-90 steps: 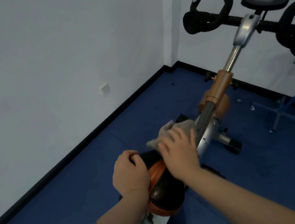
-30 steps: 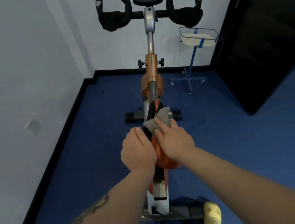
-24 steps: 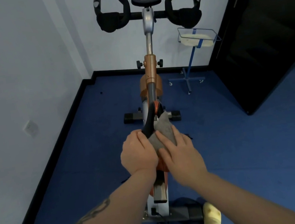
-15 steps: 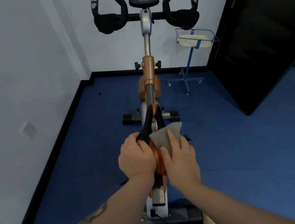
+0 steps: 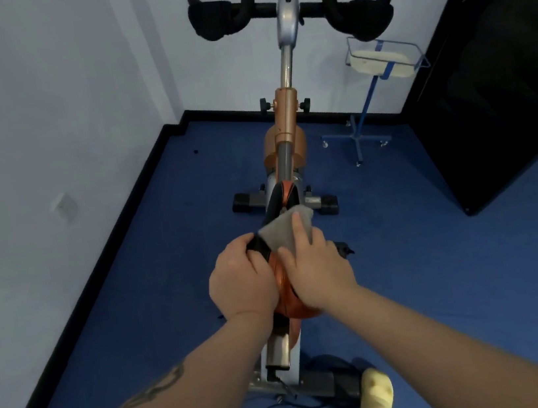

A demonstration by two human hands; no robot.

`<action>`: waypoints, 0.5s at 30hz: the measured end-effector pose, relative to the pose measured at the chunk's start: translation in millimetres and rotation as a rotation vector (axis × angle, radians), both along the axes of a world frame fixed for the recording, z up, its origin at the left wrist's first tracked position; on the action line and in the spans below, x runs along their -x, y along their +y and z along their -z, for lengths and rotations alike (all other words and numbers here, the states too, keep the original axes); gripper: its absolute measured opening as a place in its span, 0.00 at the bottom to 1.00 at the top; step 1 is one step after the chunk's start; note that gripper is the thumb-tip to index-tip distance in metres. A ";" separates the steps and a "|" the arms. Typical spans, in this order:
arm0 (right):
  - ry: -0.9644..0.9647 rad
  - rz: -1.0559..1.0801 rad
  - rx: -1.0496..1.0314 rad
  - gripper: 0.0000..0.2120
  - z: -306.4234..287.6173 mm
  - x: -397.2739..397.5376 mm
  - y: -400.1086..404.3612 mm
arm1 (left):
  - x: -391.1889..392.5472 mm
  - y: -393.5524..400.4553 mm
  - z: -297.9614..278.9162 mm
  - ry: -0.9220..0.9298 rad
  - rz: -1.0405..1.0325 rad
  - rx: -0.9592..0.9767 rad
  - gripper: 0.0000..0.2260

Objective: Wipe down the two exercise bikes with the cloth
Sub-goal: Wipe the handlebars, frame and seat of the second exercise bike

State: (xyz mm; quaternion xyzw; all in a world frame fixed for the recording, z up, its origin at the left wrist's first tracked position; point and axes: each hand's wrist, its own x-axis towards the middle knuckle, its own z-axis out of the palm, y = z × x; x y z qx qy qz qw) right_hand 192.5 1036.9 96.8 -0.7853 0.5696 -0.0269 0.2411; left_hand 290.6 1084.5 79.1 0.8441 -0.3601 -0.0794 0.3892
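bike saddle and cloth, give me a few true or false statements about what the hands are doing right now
1. The right hand presses a grey cloth onto the saddle. True.
2. The left hand hangs free beside the bike. False: it holds the saddle's left side.
3. The cloth is draped over the handlebars. False: it lies on the saddle, far below them.
4. A blue wheeled stand is on the floor right of the bike. True.
5. The floor is red. False: it is blue.

Dim, bluish even light; soft shadows; wide-angle bend at edges; slight blur overall.
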 end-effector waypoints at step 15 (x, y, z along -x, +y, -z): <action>-0.157 -0.015 -0.134 0.32 3.0 1.9 -27.6 | 4.3 -0.1 4.3 -0.037 -0.090 0.021 0.19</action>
